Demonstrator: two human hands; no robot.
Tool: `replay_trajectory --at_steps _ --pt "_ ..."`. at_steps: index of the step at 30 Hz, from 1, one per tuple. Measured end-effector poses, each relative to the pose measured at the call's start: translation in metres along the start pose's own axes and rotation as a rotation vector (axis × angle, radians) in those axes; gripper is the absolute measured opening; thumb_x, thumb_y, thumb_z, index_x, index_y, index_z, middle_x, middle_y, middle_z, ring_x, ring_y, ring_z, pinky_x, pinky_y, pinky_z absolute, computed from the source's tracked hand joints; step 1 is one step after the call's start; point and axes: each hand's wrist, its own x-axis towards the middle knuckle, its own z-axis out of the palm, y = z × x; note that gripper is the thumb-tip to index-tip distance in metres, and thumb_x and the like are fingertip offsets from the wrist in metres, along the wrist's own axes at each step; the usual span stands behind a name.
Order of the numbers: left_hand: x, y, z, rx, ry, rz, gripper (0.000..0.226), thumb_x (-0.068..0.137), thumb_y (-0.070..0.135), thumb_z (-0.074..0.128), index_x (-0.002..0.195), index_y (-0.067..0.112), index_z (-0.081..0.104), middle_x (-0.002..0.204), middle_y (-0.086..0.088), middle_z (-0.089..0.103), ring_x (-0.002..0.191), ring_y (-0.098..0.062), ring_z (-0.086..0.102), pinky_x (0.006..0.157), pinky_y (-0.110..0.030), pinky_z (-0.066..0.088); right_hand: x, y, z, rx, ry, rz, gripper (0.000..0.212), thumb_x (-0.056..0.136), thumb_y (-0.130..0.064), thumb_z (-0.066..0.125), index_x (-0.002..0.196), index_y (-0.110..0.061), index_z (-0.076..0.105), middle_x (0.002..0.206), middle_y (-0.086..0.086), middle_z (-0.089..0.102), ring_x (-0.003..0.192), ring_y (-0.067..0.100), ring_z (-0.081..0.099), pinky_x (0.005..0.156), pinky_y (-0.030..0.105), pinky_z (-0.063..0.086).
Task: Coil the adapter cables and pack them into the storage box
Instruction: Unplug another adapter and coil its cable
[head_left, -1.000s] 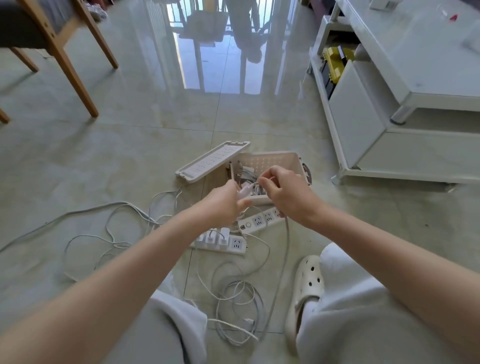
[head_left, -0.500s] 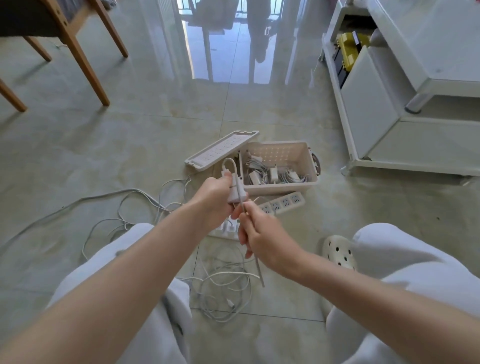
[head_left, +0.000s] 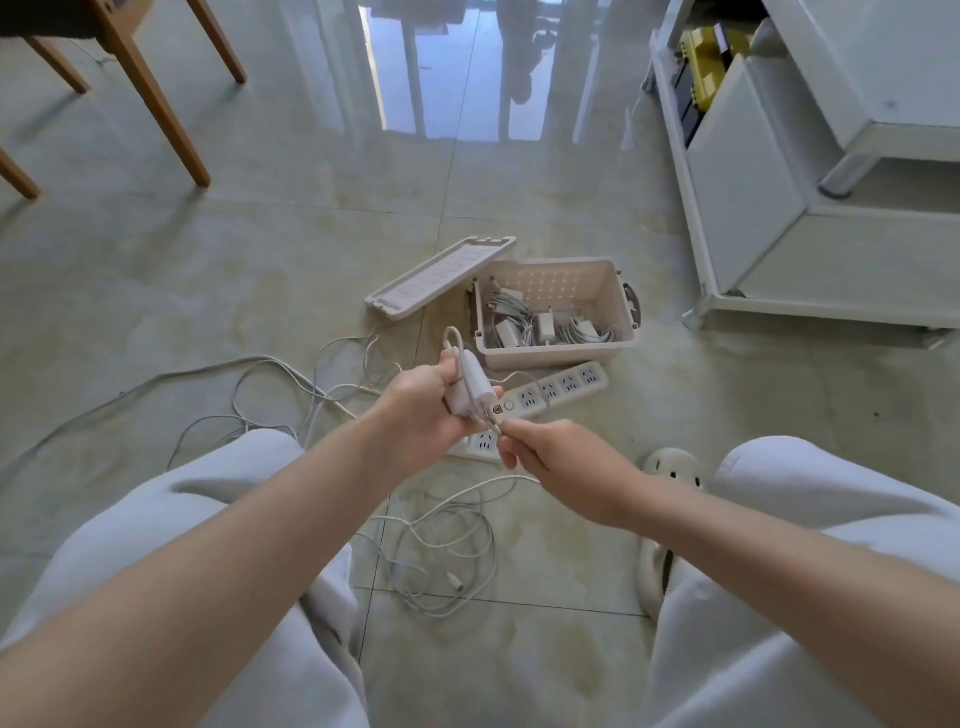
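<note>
- The white adapter (head_left: 470, 384) is held in the air just in front of the storage box (head_left: 550, 358), above the power strip (head_left: 558, 387) that lies against the box's near wall.
- The left hand (head_left: 426, 410) is curled round the adapter's body. A short loop of its cable (head_left: 453, 339) stands up past the hand on the box side.
- The right hand (head_left: 566, 467), nearer the person than the box, pinches the same cable between its fingers (head_left: 514, 449) close under the adapter's prongs. The slack drops to the floor (head_left: 260, 260).
- The adapter looks small, hard and light, with a smooth shell, so the body is the sure place to grip. I would keep off the bare prongs.
- The cable looks thin, limp and somewhat springy. It will likely slide through a loose pinch and uncoil if let go, so each turn is best pinned against the body.
- I would avoid bending it sharply where it leaves the plug, which is probably its weak point.
- More loose cables (head_left: 447, 551) lie in a tangle on the floor in front of the box, and the slack may snag there.
- Coiled adapters (head_left: 545, 327) already lie in the open box, whose lid (head_left: 441, 275) rests on the floor to its left.
</note>
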Motion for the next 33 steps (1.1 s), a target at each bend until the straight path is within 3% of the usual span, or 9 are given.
replay_trajectory --at_steps 4,10,13,16,19,21,27,30,33 --pt "-0.006 0.0 0.001 0.029 -0.133 -0.026 0.035 0.102 0.022 0.035 0.13 0.001 0.042 0.098 -0.017 0.053 0.084 -0.024 0.057 0.075 -0.038 0.047 0.007 0.008 -0.009 -0.004 -0.028 -0.008 0.023 0.099 -0.032 0.039 0.078 -0.028 0.05 0.065 -0.01 0.049 0.065 0.017 0.046 0.068 0.032 0.039" --pt "-0.019 0.004 -0.005 1.113 -0.375 0.139 0.049 0.069 0.053 0.059 0.095 0.015 0.074 0.088 0.005 0.072 0.086 -0.009 0.062 0.078 -0.025 0.041 0.011 0.022 -0.021 -0.164 -0.169 0.015 0.025 0.098 -0.019 0.037 0.082 -0.014 0.055 0.085 -0.002 0.05 0.078 0.016 0.044 0.069 0.029 0.034" --pt "-0.014 0.007 -0.01 1.301 -0.278 0.225 0.033 0.071 0.059 0.069 0.077 0.027 0.077 0.073 0.004 0.06 0.073 -0.013 0.053 0.068 -0.021 0.035 0.013 0.025 -0.031 -0.264 -0.194 0.017 0.019 0.095 -0.012 0.04 0.088 -0.013 0.057 0.087 -0.003 0.048 0.084 0.02 0.051 0.074 0.03 0.038" --pt "-0.008 0.009 -0.012 1.488 -0.18 0.26 0.03 0.075 0.052 0.07 0.055 0.03 0.067 0.053 0.01 0.047 0.053 -0.008 0.042 0.05 -0.019 0.029 0.016 0.027 -0.037 -0.335 -0.14 -0.04 0.025 0.098 -0.028 0.038 0.077 -0.017 0.048 0.071 -0.008 0.044 0.074 0.022 0.051 0.065 0.033 0.036" --pt "-0.004 0.007 -0.015 1.77 -0.013 0.381 0.028 0.079 0.051 0.066 0.067 0.026 0.064 0.061 0.006 0.056 0.061 -0.013 0.05 0.059 -0.028 0.037 0.019 0.031 -0.04 -0.378 -0.052 -0.011 0.037 0.097 -0.043 0.033 0.072 -0.019 0.047 0.071 0.0 0.053 0.073 0.027 0.055 0.061 0.034 0.036" --pt "-0.001 0.007 -0.017 1.812 0.097 0.459 0.031 0.081 0.051 0.063 0.082 0.02 0.065 0.075 0.0 0.063 0.073 -0.019 0.056 0.07 -0.032 0.041 0.02 0.028 -0.041 -0.385 0.025 -0.006 0.035 0.098 -0.043 0.032 0.074 -0.022 0.047 0.075 0.003 0.06 0.076 0.03 0.058 0.062 0.036 0.041" --pt "0.015 0.008 -0.019 1.79 0.326 0.519 0.043 0.093 0.051 0.047 0.103 0.01 0.051 0.087 -0.005 0.059 0.082 -0.025 0.058 0.065 -0.036 0.044 0.014 0.006 -0.031 -0.355 0.177 -0.063 0.036 0.099 -0.036 0.03 0.088 -0.015 0.057 0.078 0.006 0.066 0.073 0.031 0.06 0.061 0.037 0.044" --pt "0.022 0.002 -0.016 1.694 0.299 0.475 0.041 0.097 0.044 0.042 0.11 0.006 0.042 0.095 -0.011 0.057 0.084 -0.029 0.057 0.066 -0.036 0.043 0.006 -0.009 -0.018 -0.242 0.152 -0.085 0.033 0.1 -0.032 0.029 0.096 -0.015 0.057 0.081 0.007 0.065 0.076 0.031 0.06 0.065 0.038 0.043" --pt "0.029 -0.005 -0.014 1.373 0.153 0.336 0.035 0.1 0.037 0.04 0.107 0.003 0.042 0.084 -0.011 0.059 0.066 -0.024 0.053 0.06 -0.031 0.042 0.0 -0.019 -0.007 -0.154 0.1 -0.093 0.031 0.101 -0.029 0.026 0.107 -0.017 0.054 0.089 0.007 0.066 0.081 0.031 0.06 0.069 0.038 0.042"
